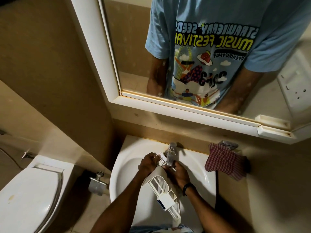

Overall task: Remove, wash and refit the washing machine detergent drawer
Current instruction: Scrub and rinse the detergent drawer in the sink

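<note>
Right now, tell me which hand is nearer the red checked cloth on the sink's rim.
Right. The right hand is over the basin by the tap, the checked cloth off to its right; the left hand grips the detergent drawer on the tap's other side, farther away.

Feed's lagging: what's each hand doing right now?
Left hand: grips the drawer near the tap.
Right hand: against the drawer, grip cannot be told.

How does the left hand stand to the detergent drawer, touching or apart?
Touching. The head view shows the left hand gripping the far end of the detergent drawer, fingers curled round it, over the sink.
</note>
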